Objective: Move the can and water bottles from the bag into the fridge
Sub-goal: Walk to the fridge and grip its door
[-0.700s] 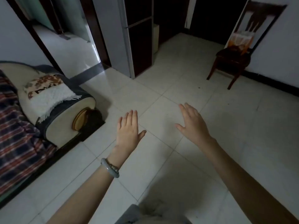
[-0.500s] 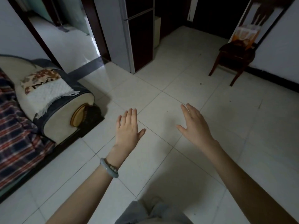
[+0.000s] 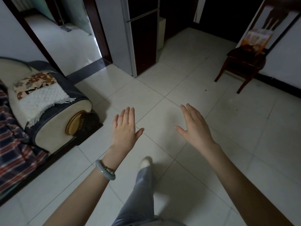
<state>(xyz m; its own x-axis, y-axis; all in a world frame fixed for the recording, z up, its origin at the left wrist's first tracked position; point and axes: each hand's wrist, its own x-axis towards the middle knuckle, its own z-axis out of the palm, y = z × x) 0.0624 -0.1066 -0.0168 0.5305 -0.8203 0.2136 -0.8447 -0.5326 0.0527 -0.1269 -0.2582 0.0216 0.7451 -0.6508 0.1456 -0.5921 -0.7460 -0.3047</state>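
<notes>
The fridge (image 3: 143,39) stands ahead at the top centre, white sided with dark doors, both closed. An orange and clear bag (image 3: 255,39) rests on the seat of a dark wooden chair (image 3: 242,66) at the upper right; its contents cannot be made out. My left hand (image 3: 125,131) and my right hand (image 3: 193,128) hover palm down over the tiled floor, fingers spread, holding nothing. A pale bracelet sits on my left wrist. No can or bottle is visible.
A sofa arm (image 3: 53,111) with a white throw and a plaid blanket fills the left side. A doorway (image 3: 68,41) opens to a bright room at the upper left. My leg and shoe (image 3: 145,163) step forward over white floor tiles.
The view has advanced toward the fridge and chair, which now sit nearer. My foot has swung forward into view. Both hands stay open in the same pose.
</notes>
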